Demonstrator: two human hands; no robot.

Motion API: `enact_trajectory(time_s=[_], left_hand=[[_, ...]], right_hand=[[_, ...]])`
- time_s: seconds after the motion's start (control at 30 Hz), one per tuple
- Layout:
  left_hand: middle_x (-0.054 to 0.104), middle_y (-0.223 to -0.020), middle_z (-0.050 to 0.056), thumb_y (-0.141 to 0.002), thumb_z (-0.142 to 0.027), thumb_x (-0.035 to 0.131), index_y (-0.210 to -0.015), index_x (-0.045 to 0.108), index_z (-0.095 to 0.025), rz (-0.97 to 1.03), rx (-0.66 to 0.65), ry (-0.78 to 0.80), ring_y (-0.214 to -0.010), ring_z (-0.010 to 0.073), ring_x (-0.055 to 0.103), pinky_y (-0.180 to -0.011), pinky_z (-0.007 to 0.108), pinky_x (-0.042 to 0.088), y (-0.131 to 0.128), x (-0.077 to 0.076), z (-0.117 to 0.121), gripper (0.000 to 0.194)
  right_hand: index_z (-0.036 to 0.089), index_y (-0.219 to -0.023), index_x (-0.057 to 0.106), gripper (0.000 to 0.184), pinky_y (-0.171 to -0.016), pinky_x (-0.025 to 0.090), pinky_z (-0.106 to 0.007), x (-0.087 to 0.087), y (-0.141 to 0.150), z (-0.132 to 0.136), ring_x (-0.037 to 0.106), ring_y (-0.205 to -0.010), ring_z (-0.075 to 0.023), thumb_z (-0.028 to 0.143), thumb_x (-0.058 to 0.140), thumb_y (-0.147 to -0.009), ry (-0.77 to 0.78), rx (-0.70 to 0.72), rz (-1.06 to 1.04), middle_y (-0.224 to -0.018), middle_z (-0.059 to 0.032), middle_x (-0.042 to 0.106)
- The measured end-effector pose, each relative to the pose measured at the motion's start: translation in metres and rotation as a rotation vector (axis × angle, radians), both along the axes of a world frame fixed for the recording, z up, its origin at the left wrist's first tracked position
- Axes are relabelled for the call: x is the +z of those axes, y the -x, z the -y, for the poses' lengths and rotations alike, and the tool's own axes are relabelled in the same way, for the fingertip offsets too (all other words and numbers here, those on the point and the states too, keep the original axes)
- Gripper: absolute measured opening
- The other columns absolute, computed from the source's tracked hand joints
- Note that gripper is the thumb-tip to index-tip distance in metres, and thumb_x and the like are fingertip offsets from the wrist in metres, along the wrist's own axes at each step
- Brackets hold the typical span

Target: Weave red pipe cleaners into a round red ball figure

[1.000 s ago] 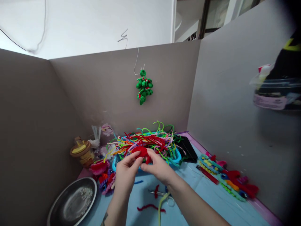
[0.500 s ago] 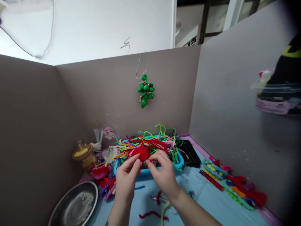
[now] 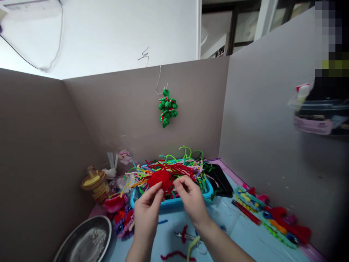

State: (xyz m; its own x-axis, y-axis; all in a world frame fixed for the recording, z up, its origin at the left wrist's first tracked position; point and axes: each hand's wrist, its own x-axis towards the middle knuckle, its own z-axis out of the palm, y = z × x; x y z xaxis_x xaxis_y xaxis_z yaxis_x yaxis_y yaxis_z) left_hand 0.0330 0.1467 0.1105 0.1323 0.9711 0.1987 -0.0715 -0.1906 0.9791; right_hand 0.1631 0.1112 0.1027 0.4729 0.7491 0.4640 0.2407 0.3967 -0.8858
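Note:
A round, fuzzy red pipe-cleaner piece [image 3: 159, 178] is held up in front of the blue basket. My left hand [image 3: 149, 203] pinches its lower edge between thumb and forefinger. At the piece's right edge, my right hand [image 3: 191, 198] has thumb and forefinger closed together; whatever lies between those fingertips is too small to make out. Behind both hands, the blue basket [image 3: 170, 204] overflows with pipe cleaners [image 3: 188, 168] in many colours. Under my right forearm lie scissors [image 3: 180, 235], a short red pipe-cleaner strip [image 3: 177, 254] and a yellow-green one [image 3: 191, 247].
A metal bowl [image 3: 84, 242] with small white bits stands front left, near a lidded cup [image 3: 95, 185] and colourful fuzzy pieces [image 3: 124, 218]. Fuzzy figures [image 3: 275, 222] and a red-handled tool [image 3: 247, 212] lie right. A green ornament [image 3: 167, 107] hangs on the grey partition [image 3: 122, 105].
My right hand has drawn slightly right, away from my left. More of the red piece shows between them. The whole view has shifted a little.

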Motion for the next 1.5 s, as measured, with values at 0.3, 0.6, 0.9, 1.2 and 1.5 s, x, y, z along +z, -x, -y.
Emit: enact_trajectory(time_s=[0.3,0.6,0.9,1.2,1.5], left_hand=[[0.074,-0.083,0.007,-0.065,-0.034,0.072,-0.091,0.074,-0.02,-0.138,-0.002,-0.131,-0.071,0.021,0.067,-0.067,0.029,0.055,0.001,-0.001,0.002,0.03],[0.074,-0.082,0.005,-0.068,-0.032,0.069,-0.088,0.075,-0.022,-0.209,0.011,-0.241,-0.071,0.0205,0.067,-0.067,0.027,0.054,0.002,0.004,0.006,0.022],[0.072,-0.072,0.006,-0.067,-0.034,0.071,-0.092,0.073,-0.018,-0.156,-0.101,-0.084,-0.06,0.0161,0.062,-0.058,0.025,0.05,0.003,0.005,0.007,0.03],[0.06,-0.049,0.0,-0.068,-0.04,0.069,-0.1,0.07,-0.012,-0.026,-0.085,0.027,-0.05,0.0109,0.052,-0.051,0.021,0.041,0.006,0.011,0.002,0.042],[0.064,-0.058,0.0,-0.062,-0.038,0.075,-0.092,0.071,-0.013,0.125,-0.006,0.078,-0.049,0.0084,0.051,-0.049,0.019,0.04,0.003,0.005,-0.002,0.04]], right_hand=[[0.018,-0.065,0.068,0.022,-0.061,0.045,-0.027,0.0,-0.007,-0.002,0.055,-0.073,-0.0169,0.034,0.061,-0.077,0.04,0.035,0.008,-0.078,-0.0046,0.055],[0.019,-0.068,0.067,0.007,-0.071,0.046,-0.028,0.0,-0.007,-0.002,0.055,-0.082,-0.0174,0.026,0.067,-0.07,0.06,0.065,0.044,-0.086,-0.0038,0.053],[0.017,-0.054,0.059,0.031,-0.09,0.04,-0.039,-0.005,-0.007,-0.006,0.05,-0.111,-0.0274,0.044,0.069,-0.066,0.116,0.24,-0.292,-0.113,-0.0115,0.052],[0.02,-0.083,0.066,0.039,-0.097,0.035,-0.04,-0.005,-0.008,-0.003,0.043,-0.119,-0.0261,0.054,0.048,-0.082,0.04,0.134,-0.055,-0.125,-0.0114,0.047],[0.023,-0.071,0.062,0.004,-0.101,0.03,-0.042,0.006,0.001,0.008,0.04,-0.119,-0.0258,0.02,0.062,-0.075,-0.045,-0.094,0.378,-0.122,-0.006,0.047]])
